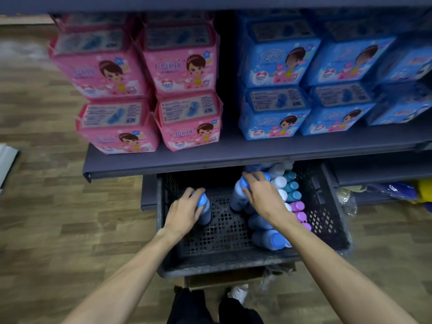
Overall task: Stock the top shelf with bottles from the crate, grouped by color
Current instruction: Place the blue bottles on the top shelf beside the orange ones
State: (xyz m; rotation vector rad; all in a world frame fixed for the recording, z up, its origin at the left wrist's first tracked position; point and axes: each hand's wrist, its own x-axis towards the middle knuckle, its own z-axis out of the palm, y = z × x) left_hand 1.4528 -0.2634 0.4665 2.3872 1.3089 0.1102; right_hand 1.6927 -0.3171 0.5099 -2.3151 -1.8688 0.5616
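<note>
A dark perforated crate (224,260) stands on the floor under the shelf edge. My left hand (184,212) grips the top of an upright blue-capped bottle (205,211) in the crate's left half. My right hand (264,195) grips the blue cap of another upright bottle (238,197) near the middle. More bottles fill the crate's right side: blue ones lying down (268,239), white-capped (279,182), teal-capped (292,187) and purple-capped (298,206). The top shelf is out of view.
A grey shelf board (210,157) juts over the crate's far end. It carries stacked pink packs (187,120) on the left and blue packs (273,113) on the right. Wood-pattern floor lies to the left; a lower shelf (383,174) sits at right.
</note>
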